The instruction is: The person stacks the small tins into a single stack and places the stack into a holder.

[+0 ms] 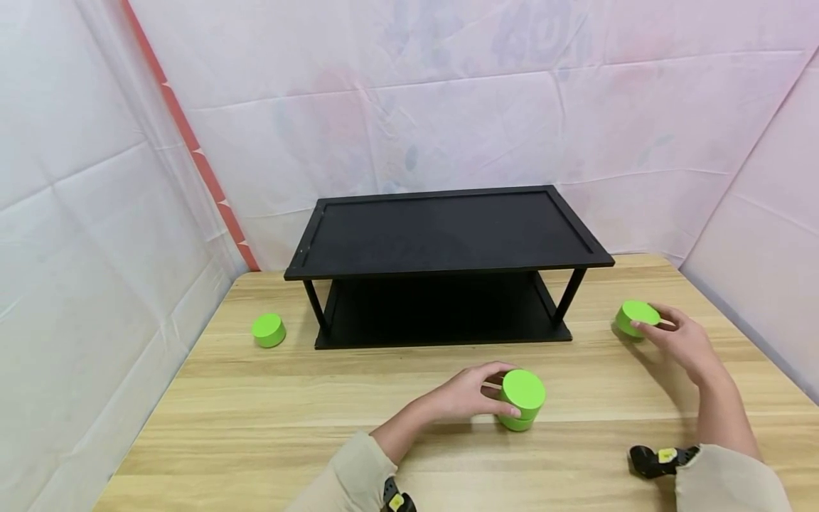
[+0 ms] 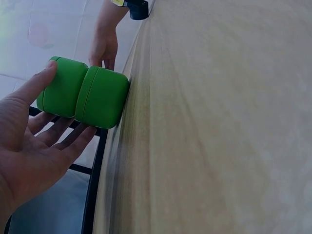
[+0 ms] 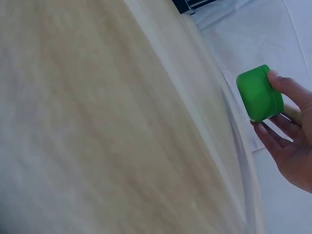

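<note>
Two round green lidded tins stand stacked on the table in front of the black shelf. My left hand holds the upper tin between thumb and fingers, and the lower tin sits directly beneath it. In the left wrist view the thumb lies on the upper tin near its lid, with the fingers along the far side. Over at the right, my right hand grips another green tin by its sides. The right wrist view shows this tin pinched between thumb and fingers, close over the table.
A black two-level shelf stands at the table's back middle. One more green tin sits left of it. White cloth walls enclose the back and sides of the wooden table.
</note>
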The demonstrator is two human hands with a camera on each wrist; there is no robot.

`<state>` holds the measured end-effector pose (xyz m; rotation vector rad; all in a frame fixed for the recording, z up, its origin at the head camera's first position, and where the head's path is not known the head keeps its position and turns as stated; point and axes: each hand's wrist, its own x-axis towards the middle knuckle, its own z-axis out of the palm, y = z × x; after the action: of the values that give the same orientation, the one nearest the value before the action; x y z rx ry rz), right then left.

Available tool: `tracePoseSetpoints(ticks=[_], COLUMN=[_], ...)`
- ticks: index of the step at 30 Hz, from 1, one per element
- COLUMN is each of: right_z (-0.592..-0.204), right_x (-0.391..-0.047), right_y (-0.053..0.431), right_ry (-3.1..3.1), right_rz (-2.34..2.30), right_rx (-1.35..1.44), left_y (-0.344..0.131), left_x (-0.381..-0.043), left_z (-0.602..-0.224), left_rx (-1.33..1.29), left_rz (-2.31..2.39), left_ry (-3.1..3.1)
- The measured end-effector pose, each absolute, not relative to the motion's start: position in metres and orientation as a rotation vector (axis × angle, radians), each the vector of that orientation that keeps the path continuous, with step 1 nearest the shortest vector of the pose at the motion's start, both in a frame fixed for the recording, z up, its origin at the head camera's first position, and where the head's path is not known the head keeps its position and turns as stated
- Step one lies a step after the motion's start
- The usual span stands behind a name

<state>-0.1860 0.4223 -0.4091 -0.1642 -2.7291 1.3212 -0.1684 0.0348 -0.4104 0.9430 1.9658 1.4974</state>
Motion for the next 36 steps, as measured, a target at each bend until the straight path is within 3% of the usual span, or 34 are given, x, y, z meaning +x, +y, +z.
tracePoseSetpoints(ticks=[36], right_z=[-0.384], right_x=[-0.164], right_y=[0.418], right_ry=[-2.741], right_rz=[1.233], right_rx=[-0.130], left_y=[0.033], left_x=[-0.168], left_z=[-0.410], left_rx=[0.919], left_rz=[1.510], left_ry=[1.954])
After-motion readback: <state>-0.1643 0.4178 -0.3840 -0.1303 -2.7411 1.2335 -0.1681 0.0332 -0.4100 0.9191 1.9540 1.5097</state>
